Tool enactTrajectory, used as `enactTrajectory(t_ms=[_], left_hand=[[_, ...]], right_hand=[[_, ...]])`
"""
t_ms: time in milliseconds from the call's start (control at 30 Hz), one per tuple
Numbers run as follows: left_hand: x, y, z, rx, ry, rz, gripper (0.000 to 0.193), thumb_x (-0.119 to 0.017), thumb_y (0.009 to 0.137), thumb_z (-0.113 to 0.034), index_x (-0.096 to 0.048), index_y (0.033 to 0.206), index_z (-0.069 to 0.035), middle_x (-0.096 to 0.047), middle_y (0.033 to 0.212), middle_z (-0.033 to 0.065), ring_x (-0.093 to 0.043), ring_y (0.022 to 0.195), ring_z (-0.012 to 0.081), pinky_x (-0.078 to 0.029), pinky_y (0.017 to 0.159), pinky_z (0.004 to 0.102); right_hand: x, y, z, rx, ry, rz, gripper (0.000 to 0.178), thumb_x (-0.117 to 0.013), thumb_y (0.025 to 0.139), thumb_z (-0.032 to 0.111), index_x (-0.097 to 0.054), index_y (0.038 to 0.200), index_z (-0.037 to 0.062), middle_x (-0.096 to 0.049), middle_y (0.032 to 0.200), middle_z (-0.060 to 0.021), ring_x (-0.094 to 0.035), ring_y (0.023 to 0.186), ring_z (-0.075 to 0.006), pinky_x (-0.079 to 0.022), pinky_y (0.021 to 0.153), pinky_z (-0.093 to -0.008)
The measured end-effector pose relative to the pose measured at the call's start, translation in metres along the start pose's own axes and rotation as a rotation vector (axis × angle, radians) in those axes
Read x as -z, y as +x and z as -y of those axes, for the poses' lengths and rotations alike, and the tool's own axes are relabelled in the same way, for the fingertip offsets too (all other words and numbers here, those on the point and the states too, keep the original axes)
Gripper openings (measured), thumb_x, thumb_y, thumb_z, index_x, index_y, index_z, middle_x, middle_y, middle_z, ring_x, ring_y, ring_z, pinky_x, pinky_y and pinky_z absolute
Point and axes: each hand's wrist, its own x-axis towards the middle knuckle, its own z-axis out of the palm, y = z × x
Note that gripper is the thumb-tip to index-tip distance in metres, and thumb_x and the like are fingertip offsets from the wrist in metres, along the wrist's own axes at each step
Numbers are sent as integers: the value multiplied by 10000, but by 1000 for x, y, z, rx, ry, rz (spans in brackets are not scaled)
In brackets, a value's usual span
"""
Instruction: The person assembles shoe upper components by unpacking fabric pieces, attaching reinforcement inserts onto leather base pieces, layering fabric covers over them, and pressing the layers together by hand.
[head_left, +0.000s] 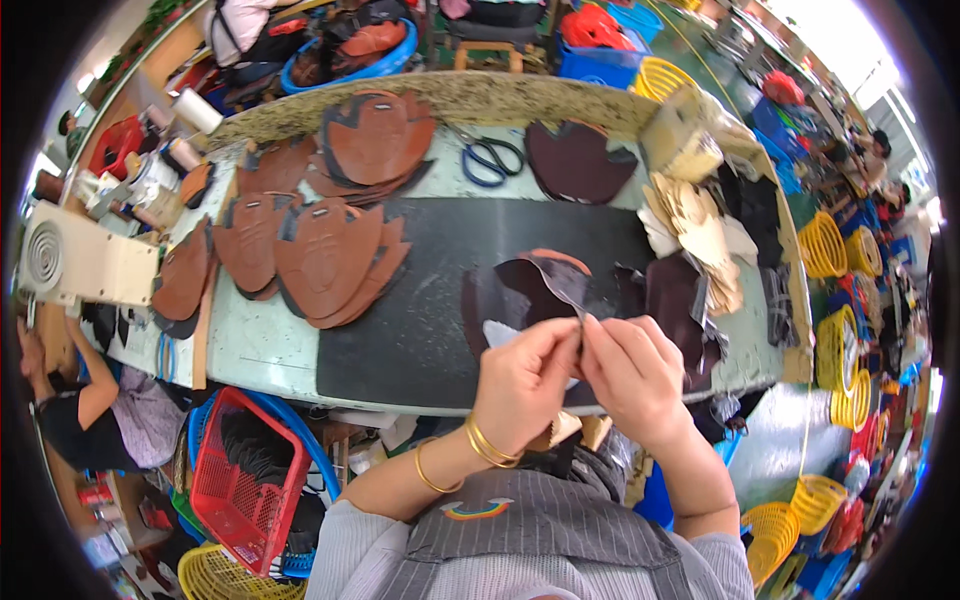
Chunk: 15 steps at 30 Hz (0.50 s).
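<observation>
Both my hands meet over the front edge of the workbench, pinching the edge of a dark brown leather piece (515,290). My left hand (525,385) has gold bangles at its wrist, and its thumb and fingertips are pressed together on the piece. Close against it, my right hand (635,375) pinches the same edge. The piece curves up from the black mat, showing a greyish underside and a strip of orange-brown at the far side. Just right of my right hand lie more dark brown leather pieces (675,295). My fingers hide the exact spot they grip.
Stacks of brown leather pieces (330,255) cover the bench's left half. Blue-handled scissors (490,160) lie at the back beside a dark leather stack (580,165). Beige pieces (700,235) sit at right. A raised board (480,95) borders the back. A red basket (250,480) stands lower left.
</observation>
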Motion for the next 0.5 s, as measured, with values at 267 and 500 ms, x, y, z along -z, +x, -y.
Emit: enactTrajectory(t_ms=[267, 500], left_hand=[[-4, 6, -14, 356, -507, 95, 161, -546, 928, -33, -574, 1064, 48, -640, 934, 81, -666, 793, 140, -572, 700, 250], [5, 10, -6, 259, -529, 219, 39, -563, 905, 7, -532, 924, 22, -588, 937, 47, -628, 747, 112, -564, 673, 234]], right_hand=[[8, -14, 0, -725, 410, -194, 136, -669, 745, -70, -648, 864, -6, -616, 782, -57, -571, 632, -81, -461, 551, -241], [25, -12, -7, -963, 1032, -77, 74, -551, 883, 5, -582, 950, -5, -616, 837, 0, -556, 708, -36, -450, 626, -183]])
